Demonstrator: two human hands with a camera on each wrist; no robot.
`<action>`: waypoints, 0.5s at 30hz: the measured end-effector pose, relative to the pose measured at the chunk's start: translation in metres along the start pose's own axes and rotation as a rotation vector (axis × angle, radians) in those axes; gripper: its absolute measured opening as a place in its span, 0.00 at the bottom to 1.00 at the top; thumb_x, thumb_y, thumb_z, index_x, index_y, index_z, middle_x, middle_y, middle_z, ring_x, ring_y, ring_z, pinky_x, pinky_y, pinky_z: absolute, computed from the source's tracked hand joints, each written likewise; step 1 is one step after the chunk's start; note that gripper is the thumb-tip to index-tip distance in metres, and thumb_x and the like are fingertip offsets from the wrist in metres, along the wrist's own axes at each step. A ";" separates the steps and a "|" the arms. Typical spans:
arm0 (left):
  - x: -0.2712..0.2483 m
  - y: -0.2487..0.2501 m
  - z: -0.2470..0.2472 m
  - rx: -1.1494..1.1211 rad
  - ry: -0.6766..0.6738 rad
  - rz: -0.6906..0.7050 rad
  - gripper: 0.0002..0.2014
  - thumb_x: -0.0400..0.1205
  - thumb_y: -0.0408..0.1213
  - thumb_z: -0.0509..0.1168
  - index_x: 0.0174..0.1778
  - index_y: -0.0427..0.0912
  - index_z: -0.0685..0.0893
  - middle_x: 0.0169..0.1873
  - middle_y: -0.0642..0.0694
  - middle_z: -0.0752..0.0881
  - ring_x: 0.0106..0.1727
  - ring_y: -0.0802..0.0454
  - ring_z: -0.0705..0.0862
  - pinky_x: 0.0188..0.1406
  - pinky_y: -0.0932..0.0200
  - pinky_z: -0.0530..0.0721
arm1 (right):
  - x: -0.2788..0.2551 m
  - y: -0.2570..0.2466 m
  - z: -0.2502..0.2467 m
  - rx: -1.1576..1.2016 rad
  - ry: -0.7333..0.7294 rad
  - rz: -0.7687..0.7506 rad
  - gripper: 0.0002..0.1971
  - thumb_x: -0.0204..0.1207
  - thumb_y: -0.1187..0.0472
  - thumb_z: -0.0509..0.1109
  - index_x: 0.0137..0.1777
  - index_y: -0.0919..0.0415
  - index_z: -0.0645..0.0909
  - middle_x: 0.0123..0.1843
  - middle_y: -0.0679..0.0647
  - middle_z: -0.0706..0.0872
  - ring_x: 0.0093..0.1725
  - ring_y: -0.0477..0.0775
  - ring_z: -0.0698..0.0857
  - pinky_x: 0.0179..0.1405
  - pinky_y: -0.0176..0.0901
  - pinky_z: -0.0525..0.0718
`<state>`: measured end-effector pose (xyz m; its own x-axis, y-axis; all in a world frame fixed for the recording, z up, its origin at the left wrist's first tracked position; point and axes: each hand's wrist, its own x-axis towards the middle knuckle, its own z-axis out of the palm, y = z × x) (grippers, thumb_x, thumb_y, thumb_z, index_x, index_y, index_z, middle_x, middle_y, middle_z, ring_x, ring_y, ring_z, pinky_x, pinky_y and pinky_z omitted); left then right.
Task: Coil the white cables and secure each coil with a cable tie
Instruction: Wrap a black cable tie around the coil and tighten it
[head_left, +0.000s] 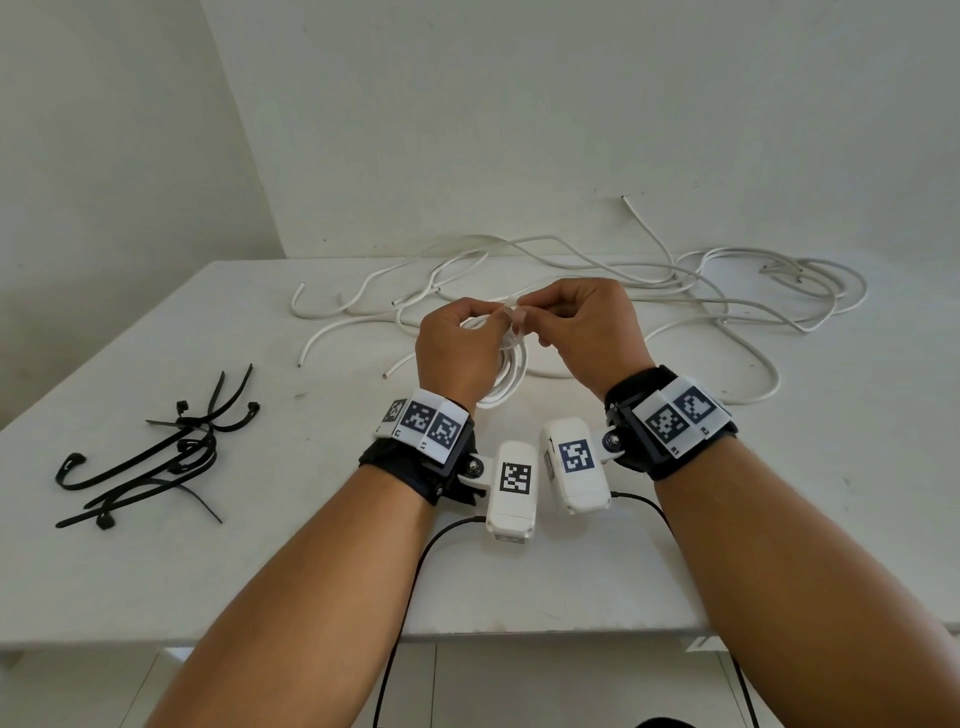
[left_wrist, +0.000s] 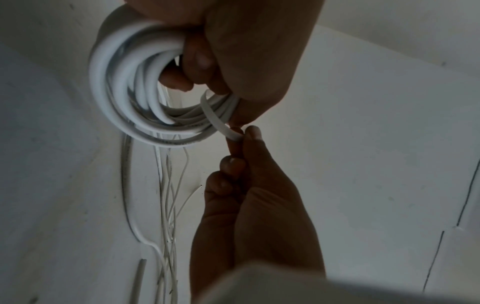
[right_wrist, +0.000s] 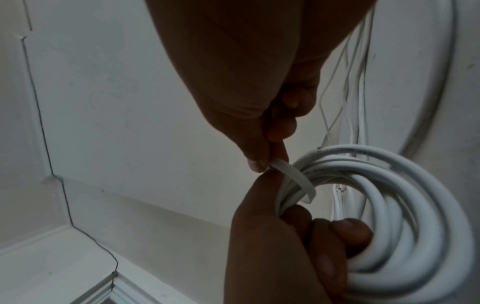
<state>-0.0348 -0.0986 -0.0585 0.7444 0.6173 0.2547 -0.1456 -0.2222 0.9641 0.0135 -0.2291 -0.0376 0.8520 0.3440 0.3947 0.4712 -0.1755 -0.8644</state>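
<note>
**Both hands working a white tie around a held coil**

The left hand (head_left: 457, 348) is gripping a coil of white cable (left_wrist: 124, 98) above the white counter (head_left: 156, 571), fingers curled through the middle of the coil and closed around its loops. In the left wrist view several turns are sitting side by side, bunched where the grip is closing on them.

The right hand (head_left: 582, 327) is pinching the end of a flat white tie (right_wrist: 293, 174) between thumb and forefinger, just beside the left thumb. The tie is arcing over the bunched strands of the coil; its far end is curling down inside the loop (whether it is threaded through a head, cannot tell). The remaining right fingers are curled in toward the palm.

Both hands are meeting near the middle of the counter, with the coil hanging down from the left grip toward the wrist.

Behind the hands, loose white cables (head_left: 675, 280) are lying tangled across the far half of the counter, stretching from left of centre out to the right edge, some ends sticking up against the wall. A pile of black cable ties (head_left: 156, 457) is lying on the left of the counter, well apart from the hands.
</note>
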 end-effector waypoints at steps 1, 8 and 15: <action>0.000 0.000 0.000 0.011 -0.005 0.009 0.05 0.76 0.42 0.75 0.39 0.45 0.91 0.36 0.49 0.91 0.43 0.51 0.89 0.44 0.56 0.85 | 0.000 0.000 -0.001 0.013 0.010 0.015 0.07 0.72 0.58 0.81 0.46 0.60 0.89 0.35 0.55 0.92 0.28 0.43 0.83 0.35 0.33 0.84; 0.000 0.000 0.001 0.016 -0.003 -0.006 0.05 0.76 0.43 0.75 0.39 0.46 0.91 0.37 0.49 0.91 0.44 0.52 0.89 0.42 0.60 0.83 | 0.001 0.001 -0.002 0.109 0.003 0.083 0.10 0.69 0.57 0.83 0.43 0.58 0.85 0.33 0.57 0.91 0.27 0.48 0.81 0.39 0.50 0.83; 0.002 -0.001 0.000 -0.022 0.016 -0.034 0.06 0.76 0.43 0.75 0.40 0.45 0.91 0.36 0.50 0.91 0.41 0.54 0.88 0.40 0.59 0.83 | -0.001 -0.001 0.000 0.118 0.003 0.054 0.11 0.70 0.57 0.83 0.39 0.61 0.84 0.32 0.57 0.91 0.27 0.49 0.79 0.35 0.45 0.81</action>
<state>-0.0334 -0.0970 -0.0585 0.7386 0.6361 0.2232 -0.1350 -0.1848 0.9735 0.0122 -0.2289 -0.0375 0.8762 0.3338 0.3477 0.3949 -0.0835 -0.9149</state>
